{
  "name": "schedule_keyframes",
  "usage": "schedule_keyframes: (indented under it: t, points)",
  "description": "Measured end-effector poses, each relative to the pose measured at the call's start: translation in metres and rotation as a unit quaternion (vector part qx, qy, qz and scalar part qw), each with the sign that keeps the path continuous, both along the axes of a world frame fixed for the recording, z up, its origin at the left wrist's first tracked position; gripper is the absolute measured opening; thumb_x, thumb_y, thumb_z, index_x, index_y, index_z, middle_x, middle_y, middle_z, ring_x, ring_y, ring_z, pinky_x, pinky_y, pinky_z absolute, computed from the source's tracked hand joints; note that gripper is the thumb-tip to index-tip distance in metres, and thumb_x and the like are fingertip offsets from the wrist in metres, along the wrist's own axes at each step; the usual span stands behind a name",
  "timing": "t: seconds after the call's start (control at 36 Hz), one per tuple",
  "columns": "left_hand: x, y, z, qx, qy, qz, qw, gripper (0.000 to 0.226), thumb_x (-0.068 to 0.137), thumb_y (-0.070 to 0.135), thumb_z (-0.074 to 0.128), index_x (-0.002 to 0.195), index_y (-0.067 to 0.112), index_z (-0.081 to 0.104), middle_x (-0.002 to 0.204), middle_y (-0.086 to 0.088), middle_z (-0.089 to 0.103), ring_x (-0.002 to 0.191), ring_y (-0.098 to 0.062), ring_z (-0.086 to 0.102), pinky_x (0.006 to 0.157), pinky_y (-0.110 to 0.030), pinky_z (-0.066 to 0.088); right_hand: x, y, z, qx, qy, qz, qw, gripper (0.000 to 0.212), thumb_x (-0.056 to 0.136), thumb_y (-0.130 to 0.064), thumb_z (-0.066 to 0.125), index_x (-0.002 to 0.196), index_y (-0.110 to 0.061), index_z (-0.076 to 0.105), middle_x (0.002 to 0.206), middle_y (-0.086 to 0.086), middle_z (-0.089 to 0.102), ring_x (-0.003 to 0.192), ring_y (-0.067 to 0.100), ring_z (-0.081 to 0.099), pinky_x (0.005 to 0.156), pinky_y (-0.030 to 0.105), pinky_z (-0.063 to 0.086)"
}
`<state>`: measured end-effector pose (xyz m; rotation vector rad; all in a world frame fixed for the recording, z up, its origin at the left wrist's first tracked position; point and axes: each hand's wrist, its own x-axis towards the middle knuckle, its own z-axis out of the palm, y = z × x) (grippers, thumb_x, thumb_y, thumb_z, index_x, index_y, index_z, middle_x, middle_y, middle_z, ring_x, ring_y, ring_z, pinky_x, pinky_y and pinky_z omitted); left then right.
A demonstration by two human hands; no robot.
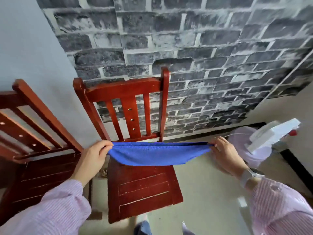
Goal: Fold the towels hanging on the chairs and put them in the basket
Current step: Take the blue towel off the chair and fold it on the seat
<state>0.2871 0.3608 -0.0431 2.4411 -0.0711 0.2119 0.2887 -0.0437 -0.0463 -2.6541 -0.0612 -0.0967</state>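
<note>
Blue towel point(157, 154) stretched taut, sagging, above red chair point(144, 189) seat.

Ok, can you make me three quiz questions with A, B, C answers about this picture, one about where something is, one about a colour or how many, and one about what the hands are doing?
1. Where is the fluffy blue towel?
A. On the floor
B. Stretched above the seat of the red wooden chair
C. In a basket

2. How many red wooden chairs show?
A. Two
B. One
C. Four

3. What are the hands doing?
A. Both empty
B. One holds the towel
C. Each pinches a towel end

Answers: 1 B, it spans the seat in the air. 2 A, a second red chair stands at the left. 3 C, the left hand and right hand each grip an end.
</note>
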Motion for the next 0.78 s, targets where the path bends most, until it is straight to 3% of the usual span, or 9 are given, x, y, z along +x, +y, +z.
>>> schedule_keyframes:
  t: [0.14, 0.22, 0.31, 0.36, 0.44, 0.53, 0.58, 0.69, 0.78]
  points:
    - [0.002, -0.021, 0.069, -0.037, -0.091, 0.034, 0.995, 0.009, 0.084, 0.002, 0.06, 0.088, 0.004, 0.068, 0.087, 0.002, 0.065, 0.077, -0.019, 0.06, 0.077, -0.019, 0.039, -0.001, -0.012, 0.072, 0.02, -0.087, 0.004, 0.996, 0.025, 0.08, -0.012, 0.046, 0.084, 0.004, 0.065, 0.081, 0.019, 0.062, 0.08, 0.034, 0.061, 0.071, 0.024, 0.034]
    - [0.005, -0.028, 0.104, -0.05, -0.126, 0.05, 0.989, 0.009, 0.084, 0.004, 0.061, 0.088, 0.004, 0.069, 0.087, -0.003, 0.068, 0.076, -0.019, 0.061, 0.077, -0.025, 0.042, -0.003, -0.016, 0.111, 0.041, -0.154, -0.011, 0.987, 0.016, 0.079, -0.007, 0.053, 0.081, 0.005, 0.065, 0.077, 0.02, 0.063, 0.073, 0.033, 0.063, 0.071, 0.028, 0.04]
    - [0.004, -0.033, 0.137, -0.055, -0.16, 0.049, 0.984, 0.008, 0.085, 0.006, 0.061, 0.088, 0.005, 0.068, 0.08, -0.001, 0.065, 0.068, -0.015, 0.058, 0.072, -0.019, 0.038, -0.002, -0.019, 0.145, 0.055, -0.209, -0.033, 0.976, 0.008, 0.08, 0.002, 0.06, 0.082, 0.006, 0.065, 0.081, 0.023, 0.065, 0.077, 0.036, 0.063, 0.075, 0.036, 0.045]
    - [0.004, -0.034, 0.156, -0.059, -0.161, 0.049, 0.984, 0.008, 0.085, 0.009, 0.061, 0.088, 0.007, 0.068, 0.078, 0.0, 0.063, 0.064, -0.015, 0.056, 0.073, -0.023, 0.038, -0.004, -0.023, 0.163, 0.07, -0.214, -0.038, 0.974, 0.008, 0.078, 0.007, 0.061, 0.084, 0.006, 0.066, 0.084, 0.023, 0.065, 0.08, 0.036, 0.063, 0.077, 0.04, 0.046]
    - [0.005, -0.034, 0.178, -0.06, -0.18, 0.047, 0.981, 0.008, 0.083, 0.011, 0.064, 0.086, 0.004, 0.068, 0.074, -0.004, 0.062, 0.067, -0.021, 0.056, 0.072, -0.027, 0.04, -0.006, -0.031, 0.185, 0.082, -0.219, -0.04, 0.971, 0.013, 0.079, 0.005, 0.059, 0.087, 0.001, 0.067, 0.088, 0.018, 0.067, 0.083, 0.031, 0.063, 0.077, 0.026, 0.042]
    - [0.001, -0.039, 0.194, -0.052, -0.195, 0.042, 0.979, 0.007, 0.082, 0.011, 0.066, 0.082, 0.005, 0.068, 0.075, -0.006, 0.064, 0.063, -0.002, 0.055, 0.064, -0.01, 0.037, -0.01, -0.036, 0.201, 0.068, -0.223, -0.04, 0.972, 0.016, 0.08, 0.005, 0.056, 0.091, 0.0, 0.067, 0.091, 0.017, 0.067, 0.086, 0.029, 0.062, 0.072, 0.017, 0.035]
    - [-0.001, -0.041, 0.202, -0.057, -0.182, 0.034, 0.981, 0.003, 0.081, 0.011, 0.067, 0.078, 0.01, 0.068, 0.074, -0.005, 0.065, 0.062, 0.009, 0.053, 0.062, -0.003, 0.035, -0.012, -0.039, 0.209, 0.057, -0.219, -0.041, 0.973, 0.018, 0.081, 0.004, 0.055, 0.094, 0.0, 0.066, 0.095, 0.017, 0.067, 0.09, 0.03, 0.061, 0.077, 0.021, 0.036]
    - [-0.006, -0.044, 0.216, -0.054, -0.144, 0.001, 0.988, 0.009, 0.08, 0.009, 0.067, 0.075, 0.016, 0.067, 0.072, 0.007, 0.065, 0.062, 0.013, 0.054, 0.063, 0.0, 0.035, -0.016, -0.045, 0.22, 0.047, -0.212, -0.047, 0.975, 0.018, 0.085, 0.002, 0.053, 0.098, 0.0, 0.065, 0.101, 0.018, 0.065, 0.094, 0.031, 0.06, 0.085, 0.031, 0.041]
    - [-0.01, -0.048, 0.222, -0.027, -0.13, -0.016, 0.991, 0.007, 0.082, 0.005, 0.063, 0.083, 0.011, 0.067, 0.061, 0.008, 0.058, 0.049, 0.005, 0.053, 0.055, -0.002, 0.037, -0.018, -0.048, 0.226, 0.035, -0.207, -0.042, 0.977, 0.018, 0.086, 0.001, 0.052, 0.1, 0.0, 0.064, 0.103, 0.017, 0.065, 0.095, 0.03, 0.058, 0.088, 0.033, 0.042]
